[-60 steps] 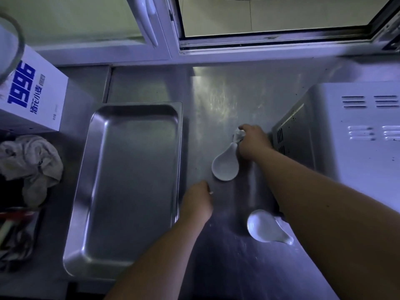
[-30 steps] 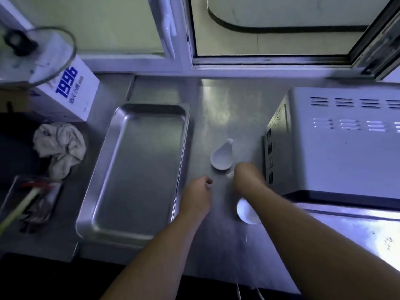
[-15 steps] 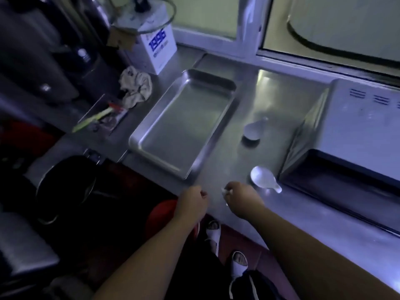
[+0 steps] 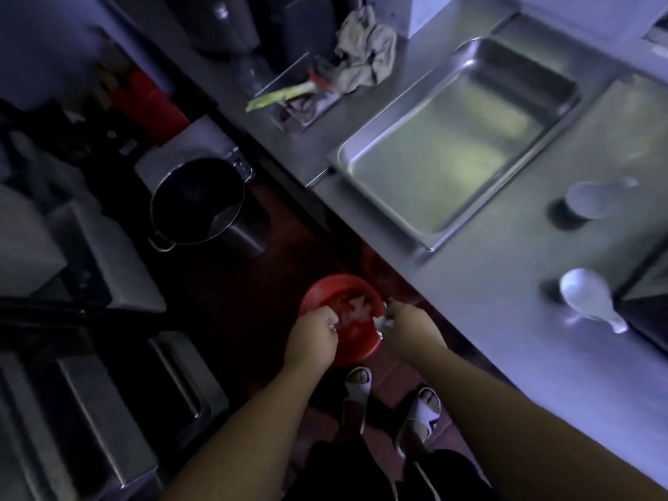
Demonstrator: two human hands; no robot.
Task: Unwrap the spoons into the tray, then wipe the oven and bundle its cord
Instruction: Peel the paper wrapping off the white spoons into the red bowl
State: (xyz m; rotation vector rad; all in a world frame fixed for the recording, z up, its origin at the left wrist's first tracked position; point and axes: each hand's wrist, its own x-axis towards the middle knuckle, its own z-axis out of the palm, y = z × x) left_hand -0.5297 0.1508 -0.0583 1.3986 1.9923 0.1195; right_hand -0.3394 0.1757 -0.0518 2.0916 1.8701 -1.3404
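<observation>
Seen from the head camera, both hands hung over a red bin (image 4: 338,292) on the floor, off the counter (image 4: 484,280) edge. The right hand (image 4: 410,329) pinched a pale wrapper scrap (image 4: 384,321). The left hand (image 4: 312,339) was curled, round what I could not tell. The far spoon (image 4: 592,198) and near spoon (image 4: 587,296) lay on the counter beside the tray (image 4: 426,242), outside it.

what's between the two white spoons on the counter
Nothing: in the head view, only bare steel counter lies between the far spoon and the near spoon.
</observation>
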